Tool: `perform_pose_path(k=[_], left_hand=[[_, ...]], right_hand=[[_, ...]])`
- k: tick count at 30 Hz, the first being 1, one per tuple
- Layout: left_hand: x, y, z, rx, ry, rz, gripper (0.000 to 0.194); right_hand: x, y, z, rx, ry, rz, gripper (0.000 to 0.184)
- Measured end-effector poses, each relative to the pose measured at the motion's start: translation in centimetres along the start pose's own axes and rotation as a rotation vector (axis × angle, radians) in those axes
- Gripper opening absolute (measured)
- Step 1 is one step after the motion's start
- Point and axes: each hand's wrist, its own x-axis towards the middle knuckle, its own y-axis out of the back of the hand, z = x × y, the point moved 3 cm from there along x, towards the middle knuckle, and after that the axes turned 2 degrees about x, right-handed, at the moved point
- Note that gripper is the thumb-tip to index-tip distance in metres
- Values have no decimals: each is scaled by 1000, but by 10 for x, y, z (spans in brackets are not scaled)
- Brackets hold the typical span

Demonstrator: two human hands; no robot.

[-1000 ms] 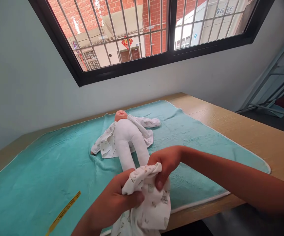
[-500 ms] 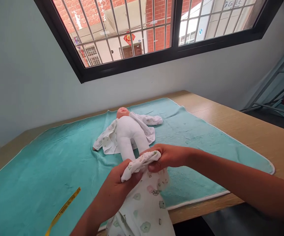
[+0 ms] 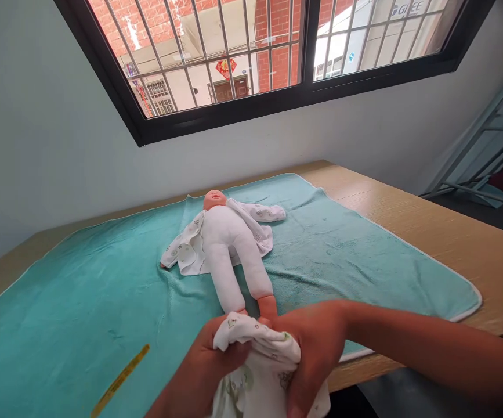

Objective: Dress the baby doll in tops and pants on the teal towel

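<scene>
Holding a bunched printed baby garment (image 3: pixel 257 363) at the bottom centre of the frame, the left hand (image 3: pixel 210 366) and the right hand (image 3: pixel 316 345) both have a closed grip on its gathered edge, probably to keep the opening wide. It sits just beside the feet of the baby doll (image 3: pixel 229 244), which lies face up on a teal towel (image 3: pixel 81 290) over the wooden counter (image 3: pixel 451 244). A yellow tape (image 3: pixel 120 380) lies at lower left.
</scene>
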Motion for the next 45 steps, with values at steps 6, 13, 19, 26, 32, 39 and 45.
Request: perform_pose_path(k=[6,13,19,26,32,39,45], left_hand=[[-7,-16,-20,-42,88,-193,67],[19,-2,-49,7,40,-48,54],[1,-5,-79,-95,127,121,45],[-9,-34,-49,-73,140,-61,68],[9,-39,-20,119,169,-9,44],[8,-27,-18,490,49,294,22],[29,-26,-12,683,-19,172,28]], right_hand=[[-10,-8,24,569,119,97,55],[-20,-17,38,373,34,129,44],[-34,-21,53,327,-136,137,41],[-18,-25,46,780,166,390,49],[-19,-32,43,656,124,337,45],[-28,-19,43,283,-168,554,12],[-29,9,48,-181,-40,876,11]])
